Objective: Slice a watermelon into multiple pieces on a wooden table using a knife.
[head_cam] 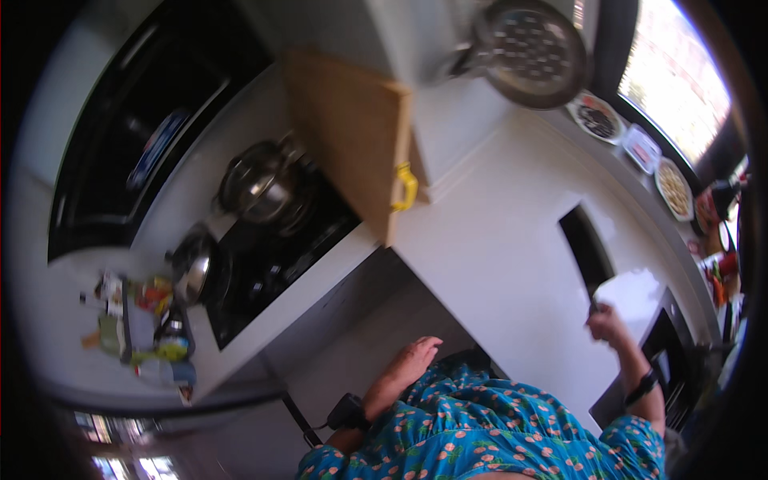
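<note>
My right hand (607, 326) grips the handle of a wide-bladed kitchen knife, likely a cleaver. Its dark blade (585, 246) points away from me over the white countertop (480, 258); whether it touches the surface I cannot tell. My left hand (414, 360) hangs close to my body, in front of the patterned blue garment, with fingers extended and nothing in them. Beyond it, a large wooden cutting board (348, 132) stands on edge at the corner between the stove and the counter. A yellow handle (406, 187) juts from its edge.
A steel pot (258, 183) and a lidded pan (198, 270) are on the black stove (270, 282) at left. Bottles and packets (150, 330) crowd the left counter. Dishes of food (673, 189) line the window ledge. A perforated steel pan (534, 54) hangs high up. A sink (660, 354) lies right.
</note>
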Available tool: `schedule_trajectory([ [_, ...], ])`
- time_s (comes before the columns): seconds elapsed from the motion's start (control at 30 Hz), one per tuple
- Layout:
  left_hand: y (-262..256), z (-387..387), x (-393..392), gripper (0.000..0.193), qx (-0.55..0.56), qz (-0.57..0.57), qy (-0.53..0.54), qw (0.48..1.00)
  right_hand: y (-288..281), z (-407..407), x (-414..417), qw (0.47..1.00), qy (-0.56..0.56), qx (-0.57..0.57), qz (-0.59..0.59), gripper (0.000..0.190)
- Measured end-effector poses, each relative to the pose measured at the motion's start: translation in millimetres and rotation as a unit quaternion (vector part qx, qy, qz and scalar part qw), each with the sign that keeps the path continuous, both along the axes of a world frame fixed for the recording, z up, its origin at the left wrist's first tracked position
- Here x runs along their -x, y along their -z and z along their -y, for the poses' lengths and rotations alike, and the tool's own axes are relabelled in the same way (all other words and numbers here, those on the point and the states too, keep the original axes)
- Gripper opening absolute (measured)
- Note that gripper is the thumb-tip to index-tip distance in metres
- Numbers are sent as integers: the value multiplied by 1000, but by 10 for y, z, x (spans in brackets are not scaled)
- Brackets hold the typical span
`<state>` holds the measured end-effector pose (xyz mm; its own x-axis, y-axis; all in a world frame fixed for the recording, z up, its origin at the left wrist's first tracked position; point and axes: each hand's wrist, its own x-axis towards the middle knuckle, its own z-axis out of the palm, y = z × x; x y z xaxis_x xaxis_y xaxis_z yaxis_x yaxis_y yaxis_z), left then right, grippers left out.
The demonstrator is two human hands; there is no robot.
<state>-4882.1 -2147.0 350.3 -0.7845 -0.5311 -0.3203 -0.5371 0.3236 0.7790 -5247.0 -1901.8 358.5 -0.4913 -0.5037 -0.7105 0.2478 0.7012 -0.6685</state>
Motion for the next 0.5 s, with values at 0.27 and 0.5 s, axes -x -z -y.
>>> schedule_trajectory([
  [0.27, -20, -295, -1394, 25, -230, -73, -170, 955, -117, 1086, -2469, 911, -318, -7, 264, 12],
  [0.5, -134, -639, -3093, 36, -286, -329, -408, 802, -505, 2109, -4433, 756, -590, -29, 282, 13],
])
